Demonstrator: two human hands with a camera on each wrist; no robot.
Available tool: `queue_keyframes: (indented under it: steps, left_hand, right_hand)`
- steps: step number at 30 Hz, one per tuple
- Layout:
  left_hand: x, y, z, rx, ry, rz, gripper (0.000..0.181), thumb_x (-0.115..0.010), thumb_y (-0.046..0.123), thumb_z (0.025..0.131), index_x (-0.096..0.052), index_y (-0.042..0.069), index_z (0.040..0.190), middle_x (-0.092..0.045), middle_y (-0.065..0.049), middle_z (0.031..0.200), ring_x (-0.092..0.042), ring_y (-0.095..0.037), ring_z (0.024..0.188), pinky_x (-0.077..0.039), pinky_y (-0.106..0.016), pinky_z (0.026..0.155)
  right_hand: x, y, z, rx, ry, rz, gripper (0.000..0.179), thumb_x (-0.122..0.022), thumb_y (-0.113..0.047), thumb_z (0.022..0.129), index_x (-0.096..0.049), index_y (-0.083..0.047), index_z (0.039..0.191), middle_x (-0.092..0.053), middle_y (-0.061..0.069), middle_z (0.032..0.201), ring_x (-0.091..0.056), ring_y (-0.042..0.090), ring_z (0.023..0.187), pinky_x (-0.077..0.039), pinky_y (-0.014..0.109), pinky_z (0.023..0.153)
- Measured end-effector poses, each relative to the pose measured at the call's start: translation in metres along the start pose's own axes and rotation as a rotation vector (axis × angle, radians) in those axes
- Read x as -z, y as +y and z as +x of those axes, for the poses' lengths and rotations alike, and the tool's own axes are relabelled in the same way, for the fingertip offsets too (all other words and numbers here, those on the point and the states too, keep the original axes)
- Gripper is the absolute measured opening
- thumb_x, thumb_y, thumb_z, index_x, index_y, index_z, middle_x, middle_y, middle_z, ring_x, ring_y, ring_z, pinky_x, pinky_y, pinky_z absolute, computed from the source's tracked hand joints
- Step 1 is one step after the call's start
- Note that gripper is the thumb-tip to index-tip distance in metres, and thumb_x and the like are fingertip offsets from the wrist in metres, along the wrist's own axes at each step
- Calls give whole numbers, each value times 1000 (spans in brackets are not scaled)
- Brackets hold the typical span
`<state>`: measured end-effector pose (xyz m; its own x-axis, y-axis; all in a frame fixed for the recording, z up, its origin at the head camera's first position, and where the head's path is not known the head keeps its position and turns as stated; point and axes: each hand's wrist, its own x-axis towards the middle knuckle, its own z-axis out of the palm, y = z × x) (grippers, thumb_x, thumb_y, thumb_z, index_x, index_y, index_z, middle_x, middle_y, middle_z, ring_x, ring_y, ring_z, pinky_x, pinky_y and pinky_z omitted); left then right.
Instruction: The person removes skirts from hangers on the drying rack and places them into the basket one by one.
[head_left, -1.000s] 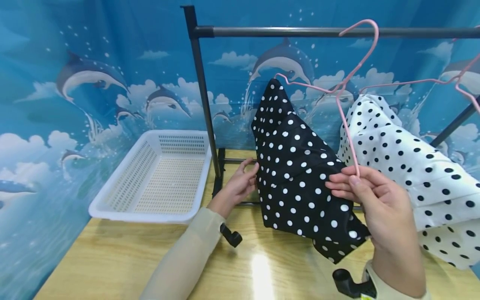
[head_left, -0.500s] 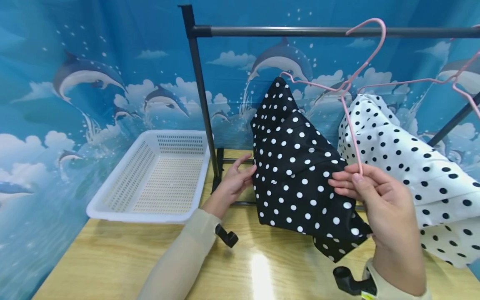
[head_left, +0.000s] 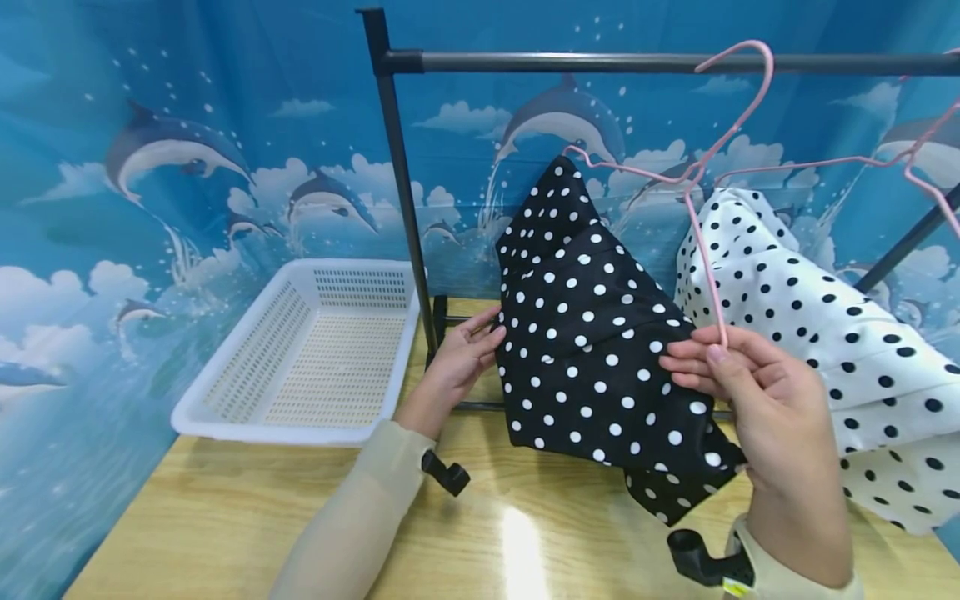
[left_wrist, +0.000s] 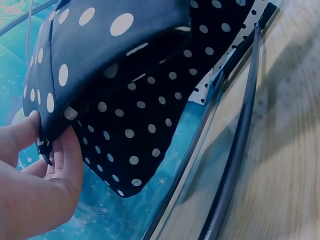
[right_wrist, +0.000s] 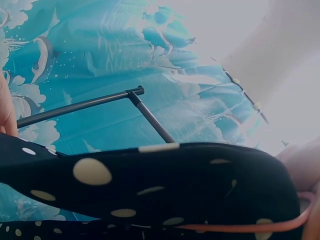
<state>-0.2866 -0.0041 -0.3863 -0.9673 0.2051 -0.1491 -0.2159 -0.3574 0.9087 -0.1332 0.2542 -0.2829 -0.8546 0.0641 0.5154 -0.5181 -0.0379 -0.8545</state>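
A black cloth with white polka dots (head_left: 592,350) hangs from a pink hanger (head_left: 701,208), whose hook loops over the top rail. Whether the cloth is a garment is unclear. My left hand (head_left: 453,358) pinches the cloth's left edge between thumb and fingers, as the left wrist view shows at that hand (left_wrist: 45,175). With thumb and fingers my right hand (head_left: 765,400) holds the hanger's near end, its fingertips against the cloth. In the right wrist view, the pink hanger end (right_wrist: 300,215) curves beside the cloth (right_wrist: 150,190).
A dark metal rack (head_left: 570,62) stands on the wooden table (head_left: 465,533). Behind the right hand, a white cloth with black dots (head_left: 817,333) hangs on a second pink hanger (head_left: 825,162). Left of the rack sits a white plastic basket (head_left: 330,358). A blue dolphin-print curtain (head_left: 247,100) covers the back.
The left hand has moved a little left, drawing the black cloth's edge outward. The hanger has shifted slightly right along the rail, with the right hand still on its end.
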Motion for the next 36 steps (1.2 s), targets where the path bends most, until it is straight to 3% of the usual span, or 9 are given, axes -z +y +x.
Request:
queue_keyframes:
  steps: [8,14,21,30,36]
  left_hand:
    - [1,8,-5,-89,-48,155,55,-63,1,93,-44,8,145,-52,-14,140,-54,-26,124,-51,-30,93]
    - [3,14,-7,-182,-52,341,60,-68,3,90,-45,11,145,-55,-14,136,-57,-26,119,-49,-34,95]
    - [1,22,-14,-220,-22,467,60,-69,10,90,-45,15,145,-55,-12,135,-57,-26,118,-49,-38,97]
    - [-4,28,-19,-308,45,748,49,-69,13,91,-55,15,138,-61,-9,128,-63,-22,104,-54,-34,81]
    - [-6,31,-22,-372,76,924,37,-71,12,90,-64,10,126,-65,-9,123,-65,-20,99,-55,-32,79]
  right_hand:
    - [0,2,0,-6,7,-5,16,-48,5,99,-54,17,107,-72,15,94,-72,20,86,-55,29,73]
    - [0,1,1,1,11,-15,16,-48,5,98,-54,17,108,-72,15,94,-72,21,86,-55,29,73]
    - [-2,2,3,1,3,-16,17,-48,5,98,-54,18,108,-71,16,93,-72,21,86,-55,30,73]
    - [-6,6,3,-8,-3,-70,18,-47,3,99,-53,19,106,-71,12,92,-72,18,84,-55,29,73]
    - [-7,7,3,-22,7,-98,19,-48,0,100,-53,18,106,-71,11,92,-72,17,83,-55,28,73]
